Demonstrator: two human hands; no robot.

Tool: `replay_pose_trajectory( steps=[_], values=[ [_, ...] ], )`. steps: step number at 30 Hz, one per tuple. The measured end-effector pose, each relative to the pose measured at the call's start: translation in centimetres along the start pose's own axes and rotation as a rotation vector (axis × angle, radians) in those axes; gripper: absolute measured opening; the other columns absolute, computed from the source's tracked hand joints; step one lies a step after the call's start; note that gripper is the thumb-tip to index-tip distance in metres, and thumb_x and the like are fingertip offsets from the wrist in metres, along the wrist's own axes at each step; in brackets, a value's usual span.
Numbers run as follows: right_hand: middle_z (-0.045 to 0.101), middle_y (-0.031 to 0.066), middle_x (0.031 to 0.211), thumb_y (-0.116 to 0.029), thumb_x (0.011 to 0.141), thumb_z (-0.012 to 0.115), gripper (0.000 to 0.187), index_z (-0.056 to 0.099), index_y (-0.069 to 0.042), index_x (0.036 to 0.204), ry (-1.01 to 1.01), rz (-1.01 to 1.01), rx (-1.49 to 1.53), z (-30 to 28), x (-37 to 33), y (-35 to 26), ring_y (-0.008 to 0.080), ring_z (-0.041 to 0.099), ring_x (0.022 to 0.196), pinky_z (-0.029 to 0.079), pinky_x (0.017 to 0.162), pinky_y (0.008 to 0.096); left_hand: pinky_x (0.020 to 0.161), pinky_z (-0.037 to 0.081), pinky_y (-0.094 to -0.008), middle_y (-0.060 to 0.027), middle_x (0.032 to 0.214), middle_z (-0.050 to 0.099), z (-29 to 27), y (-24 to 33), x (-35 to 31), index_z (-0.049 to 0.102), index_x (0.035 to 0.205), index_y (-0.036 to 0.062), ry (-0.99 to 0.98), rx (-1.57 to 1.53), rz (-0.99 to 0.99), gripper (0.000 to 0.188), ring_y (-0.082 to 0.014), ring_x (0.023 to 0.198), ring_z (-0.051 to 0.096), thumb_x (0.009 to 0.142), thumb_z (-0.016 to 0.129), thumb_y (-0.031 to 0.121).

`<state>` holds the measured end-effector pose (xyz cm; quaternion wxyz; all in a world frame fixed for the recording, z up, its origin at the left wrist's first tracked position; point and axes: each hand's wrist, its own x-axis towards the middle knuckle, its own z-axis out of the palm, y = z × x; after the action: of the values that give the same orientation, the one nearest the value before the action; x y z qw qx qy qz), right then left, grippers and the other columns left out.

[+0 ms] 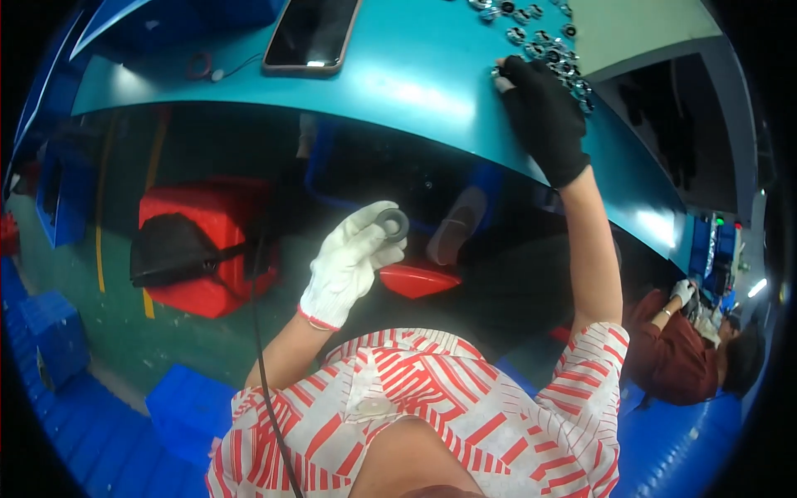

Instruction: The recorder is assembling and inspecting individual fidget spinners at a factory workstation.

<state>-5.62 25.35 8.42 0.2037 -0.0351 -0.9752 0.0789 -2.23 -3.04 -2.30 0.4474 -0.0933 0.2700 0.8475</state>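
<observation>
My left hand (349, 259), in a white glove with a red cuff edge, is closed on a dark grey ring (393, 223) and holds it up in front of my body, off the table. The ring's round opening faces up. My right hand (540, 116), in a black glove with bare fingertips, reaches over the turquoise table (415, 95). Its thumb and finger close around a small shiny metal part (495, 72), mostly covered by the fingers. Beside that hand lie several loose shiny round metal parts (544, 40).
A phone (312, 33) and a small ring with a cord (217, 75) lie on the table. Below stand a red stool (195, 286) with a black bag (174, 249) and blue bins (187, 407). Another person (677, 357) works at the right. A cable (261, 365) hangs beside my left arm.
</observation>
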Motion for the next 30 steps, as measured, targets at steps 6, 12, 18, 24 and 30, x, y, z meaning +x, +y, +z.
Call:
replay_pose_trajectory(
  steps=[6,12,18,24,30],
  values=[
    [0.062,0.0088,0.094,-0.016,0.081,0.065,0.022,0.066,-0.016,0.104,0.0,0.066,0.043,-0.5,-2.0,-1.6,0.0244,0.064,0.076,0.05,0.064,0.033,0.07,0.061,-0.0309,-0.0125,0.1,0.063,-0.7,-0.5,-0.4,0.054,0.118,-0.0009,0.03,0.023,0.033,0.038,-0.0218,0.085,0.066,0.084,0.066,0.008],
    [0.064,0.009,0.094,-0.009,0.08,0.066,0.026,0.063,-0.012,0.106,0.002,0.077,0.125,-1.2,-3.3,-1.4,0.0211,0.065,0.073,0.05,0.063,0.0297,0.07,0.062,-0.0315,-0.0125,0.103,0.063,-0.2,-1.1,-0.7,0.056,0.117,0.0007,0.053,0.106,0.083,0.037,-0.0224,0.088,0.066,0.082,0.067,0.003],
    [0.065,0.0107,0.098,-0.008,0.077,0.071,0.031,0.062,-0.006,0.107,-0.171,0.192,0.691,-3.1,-8.6,-7.6,0.022,0.065,0.078,0.051,0.065,0.0293,0.074,0.06,-0.0317,-0.0129,0.104,0.063,-0.4,-1.6,-1.0,0.054,0.119,0.0005,0.086,0.093,0.073,0.038,-0.022,0.09,0.066,0.082,0.064,-0.001],
    [0.064,0.0099,0.098,-0.007,0.076,0.071,0.029,0.063,-0.006,0.103,-0.294,0.116,0.759,1.4,-13.6,-9.2,0.0237,0.064,0.084,0.051,0.068,0.0299,0.081,0.057,-0.0322,-0.0139,0.104,0.063,0.1,-2.2,-1.0,0.049,0.122,-0.0041,0.059,0.23,0.121,0.042,-0.0204,0.09,0.066,0.081,0.061,-0.006],
    [0.065,0.008,0.098,-0.009,0.075,0.071,0.028,0.064,-0.008,0.103,-0.257,0.044,0.72,2.6,-14.8,-9.2,0.0233,0.064,0.083,0.051,0.067,0.0297,0.084,0.055,-0.0309,-0.015,0.105,0.062,0.9,-2.2,-1.4,0.048,0.122,-0.0069,0.009,0.272,0.118,0.043,-0.0186,0.094,0.064,0.081,0.059,-0.009]
  ],
)
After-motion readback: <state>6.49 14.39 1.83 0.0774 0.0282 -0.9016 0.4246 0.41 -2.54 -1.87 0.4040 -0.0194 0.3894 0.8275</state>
